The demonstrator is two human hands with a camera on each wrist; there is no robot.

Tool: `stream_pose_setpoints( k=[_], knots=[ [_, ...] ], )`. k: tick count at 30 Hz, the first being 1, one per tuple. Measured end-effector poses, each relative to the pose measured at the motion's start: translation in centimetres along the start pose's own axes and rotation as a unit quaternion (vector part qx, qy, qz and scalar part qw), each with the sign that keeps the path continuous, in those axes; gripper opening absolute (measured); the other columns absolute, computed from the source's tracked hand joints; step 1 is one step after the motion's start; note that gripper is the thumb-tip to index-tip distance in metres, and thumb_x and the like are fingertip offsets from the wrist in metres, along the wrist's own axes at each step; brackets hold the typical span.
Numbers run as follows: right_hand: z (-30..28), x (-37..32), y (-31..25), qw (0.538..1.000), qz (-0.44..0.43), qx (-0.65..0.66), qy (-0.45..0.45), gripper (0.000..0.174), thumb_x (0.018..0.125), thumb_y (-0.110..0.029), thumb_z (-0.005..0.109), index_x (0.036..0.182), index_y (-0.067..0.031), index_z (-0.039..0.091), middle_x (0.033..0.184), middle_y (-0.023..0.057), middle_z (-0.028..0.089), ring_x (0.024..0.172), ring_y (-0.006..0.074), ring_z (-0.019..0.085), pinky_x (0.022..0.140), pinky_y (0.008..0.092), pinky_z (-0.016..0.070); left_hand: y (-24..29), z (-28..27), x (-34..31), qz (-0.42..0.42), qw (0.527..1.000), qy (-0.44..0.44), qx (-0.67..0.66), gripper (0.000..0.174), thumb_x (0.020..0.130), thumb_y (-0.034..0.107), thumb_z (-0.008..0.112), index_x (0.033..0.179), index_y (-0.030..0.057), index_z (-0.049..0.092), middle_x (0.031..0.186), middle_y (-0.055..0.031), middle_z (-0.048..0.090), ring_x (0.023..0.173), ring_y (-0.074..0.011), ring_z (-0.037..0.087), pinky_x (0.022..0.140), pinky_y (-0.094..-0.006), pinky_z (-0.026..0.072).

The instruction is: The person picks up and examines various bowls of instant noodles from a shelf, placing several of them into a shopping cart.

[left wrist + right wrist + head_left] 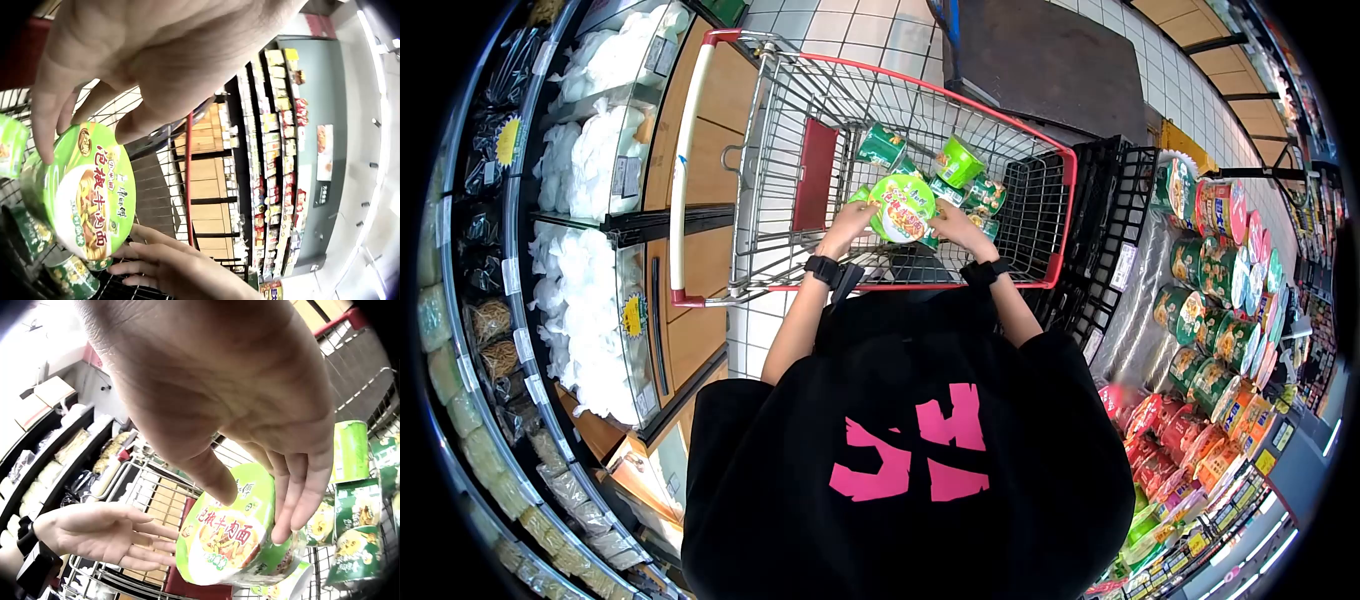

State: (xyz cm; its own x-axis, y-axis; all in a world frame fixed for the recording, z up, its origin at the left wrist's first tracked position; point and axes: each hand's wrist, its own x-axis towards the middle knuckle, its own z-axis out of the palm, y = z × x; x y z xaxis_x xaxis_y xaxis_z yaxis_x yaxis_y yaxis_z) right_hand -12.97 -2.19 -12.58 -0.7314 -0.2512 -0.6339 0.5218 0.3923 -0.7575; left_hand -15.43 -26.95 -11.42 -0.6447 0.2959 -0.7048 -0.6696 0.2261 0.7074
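A light green instant noodle cup [903,208], its printed lid facing up toward the head camera, is held between both hands over the shopping cart [920,75]. My left hand [852,222] grips its left side; the left wrist view shows the thumb at the lid's edge and the fingers along the wall. From the other side my right hand [957,228] holds it, with the thumb on the lid [228,534] and the fingers down the side in the right wrist view. Around it in the cart lie a bright green cup [959,162] and several dark green noodle cups [882,145].
Stacked noodle cups [1208,270] fill a display at the right. A dark flat platform [1050,60] stands beyond the cart. At the left are bins of white plastic bags [590,300] and shelves of packaged goods [495,350]. The cart's near rail runs under both wrists.
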Motion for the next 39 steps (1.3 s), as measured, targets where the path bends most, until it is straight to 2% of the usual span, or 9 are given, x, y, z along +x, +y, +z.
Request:
stream_pose_setpoints(
  k=[3, 9, 11, 18, 20, 22, 29, 34, 39],
  knots=[
    [-0.6, 2.5, 1.9, 0.999, 0.035, 0.016, -0.018, 0.058, 0.083, -0.018, 0.057, 0.133, 0.0022, 0.036, 0.091, 0.0111, 0.062, 0.07, 0.0144, 0.063, 0.059, 0.0269, 0.0491, 0.3, 0.7, 1.3, -0.048, 0.998, 0.022, -0.042, 0.043, 0.087, 0.034, 0.061, 0.111, -0.0015, 0.054, 0.103, -0.0093, 0.057, 0.092, -0.018, 0.056, 0.082, -0.0322, 0.0483],
    [-0.1, 5.1, 3.6, 0.993, 0.115, 0.01, -0.019, 0.052, 0.081, -0.023, 0.059, 0.126, -0.0016, 0.043, 0.095, 0.0101, 0.062, 0.065, 0.0136, 0.062, 0.054, 0.0257, 0.05, -6.5, 0.2, 8.4, -0.123, 0.98, -0.036, -0.149, 0.041, 0.086, 0.028, 0.061, 0.118, 0.0043, 0.05, 0.112, -0.0103, 0.054, 0.101, -0.0204, 0.054, 0.085, -0.0345, 0.0487],
    [-0.4, 5.3, 3.3, 0.991, 0.108, -0.01, -0.078, 0.057, 0.078, -0.029, 0.06, 0.127, -0.0067, 0.043, 0.101, 0.0102, 0.062, 0.065, 0.0153, 0.062, 0.056, 0.0282, 0.0521, -8.1, 0.2, 9.6, -0.122, 0.976, -0.044, -0.172, 0.04, 0.087, 0.026, 0.06, 0.119, 0.0052, 0.049, 0.113, -0.012, 0.053, 0.103, -0.0225, 0.054, 0.086, -0.0364, 0.0488],
    [1.0, 8.5, 8.7, 0.989, 0.124, 0.024, -0.08, 0.073, 0.078, -0.029, 0.057, 0.141, -0.0107, 0.026, 0.107, 0.0115, 0.061, 0.071, 0.0169, 0.064, 0.059, 0.0291, 0.0521, -12.7, 0.5, 13.3, -0.191, 0.96, 0.043, -0.202, 0.042, 0.084, 0.029, 0.061, 0.119, 0.0091, 0.049, 0.118, -0.0119, 0.049, 0.101, -0.0252, 0.05, 0.082, -0.0341, 0.0473],
    [1.3, 9.1, 9.0, 0.988, 0.138, -0.001, -0.076, 0.066, 0.079, -0.031, 0.058, 0.136, -0.0089, 0.035, 0.106, 0.0116, 0.062, 0.074, 0.0172, 0.065, 0.061, 0.029, 0.0525, -13.8, 1.2, 13.9, -0.19, 0.96, 0.059, -0.197, 0.043, 0.084, 0.03, 0.061, 0.12, 0.0102, 0.05, 0.118, -0.0103, 0.049, 0.1, -0.0246, 0.05, 0.082, -0.0335, 0.0465],
    [1.4, 9.5, 8.7, 0.98, 0.163, -0.053, -0.097, 0.05, 0.082, -0.037, 0.056, 0.123, -0.0084, 0.051, 0.098, 0.0072, 0.063, 0.074, 0.0152, 0.064, 0.06, 0.0289, 0.0507, -12.2, 2.1, 13.0, -0.207, 0.962, 0.063, -0.165, 0.043, 0.086, 0.03, 0.059, 0.123, 0.0111, 0.049, 0.121, -0.0071, 0.048, 0.101, -0.024, 0.049, 0.086, -0.0338, 0.0439],
    [2.4, 9.0, 9.9, 0.977, 0.17, -0.064, -0.11, 0.04, 0.086, -0.035, 0.048, 0.114, -0.0071, 0.057, 0.083, 0.0039, 0.06, 0.067, 0.0137, 0.059, 0.054, 0.0293, 0.0456, -10.0, 2.7, 11.9, -0.151, 0.979, 0.0, -0.134, 0.041, 0.092, 0.031, 0.047, 0.124, 0.0056, 0.048, 0.125, -0.0099, 0.053, 0.111, -0.0231, 0.049, 0.093, -0.036, 0.0394],
    [1.3, 8.7, 9.7, 0.981, 0.163, -0.073, -0.074, 0.039, 0.085, -0.029, 0.048, 0.113, -0.0038, 0.056, 0.103, 0.0104, 0.062, 0.073, 0.0189, 0.066, 0.054, 0.0307, 0.0488, -7.4, 1.9, 9.7, -0.129, 0.986, 0.016, -0.108, 0.04, 0.093, 0.033, 0.045, 0.122, 0.0055, 0.05, 0.121, -0.0103, 0.057, 0.115, -0.0212, 0.051, 0.095, -0.0365, 0.0375],
    [0.6, 9.5, 11.1, 0.984, 0.158, -0.027, -0.077, 0.038, 0.084, -0.028, 0.048, 0.113, -0.0041, 0.057, 0.098, 0.0096, 0.063, 0.071, 0.0183, 0.065, 0.055, 0.0301, 0.0492, -7.0, 0.7, 8.4, -0.102, 0.987, 0.039, -0.122, 0.044, 0.093, 0.029, 0.045, 0.129, 0.005, 0.044, 0.122, -0.0118, 0.055, 0.113, -0.0201, 0.053, 0.096, -0.035, 0.0377]
  ],
)
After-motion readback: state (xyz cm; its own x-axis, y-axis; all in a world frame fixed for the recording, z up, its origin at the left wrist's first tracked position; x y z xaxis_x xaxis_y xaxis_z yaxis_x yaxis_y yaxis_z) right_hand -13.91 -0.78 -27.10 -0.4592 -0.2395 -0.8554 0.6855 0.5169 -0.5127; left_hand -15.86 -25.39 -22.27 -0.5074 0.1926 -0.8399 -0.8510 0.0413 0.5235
